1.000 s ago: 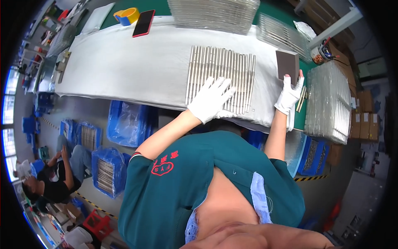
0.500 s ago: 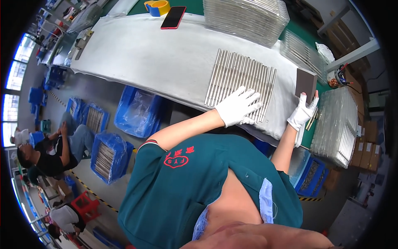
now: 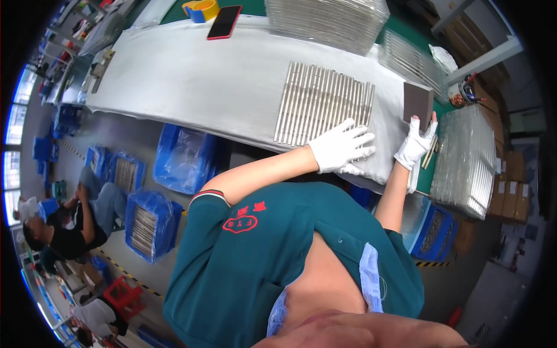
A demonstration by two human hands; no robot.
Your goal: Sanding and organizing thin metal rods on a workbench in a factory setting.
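Observation:
A row of slim silver metal rods (image 3: pixel 316 95) lies side by side on the white-covered table (image 3: pixel 191 69). My left hand (image 3: pixel 341 148), in a white glove, rests with fingers spread over the near right ends of the rods, hiding them. Farther right, my right hand (image 3: pixel 413 146), gloved with bare fingertips showing, has its fingers apart at the near edge of a dark brown flat block (image 3: pixel 418 103). Whether those fingertips touch the block or only lie beside it, I cannot tell. A few brass-coloured rods (image 3: pixel 430 153) lie just right of that hand.
Stacked clear plastic trays stand at the back (image 3: pixel 328 23) and at the right (image 3: pixel 464 165). A phone (image 3: pixel 224 23) and a yellow tape roll (image 3: pixel 201 10) lie at the far edge. A pen cup (image 3: pixel 459 95) stands right. Blue bins (image 3: pixel 185 159) are below; a person sits left.
My left hand has slid rightward across the near ends of the rods. My right hand stays by the brown block. The whole view has shifted slightly.

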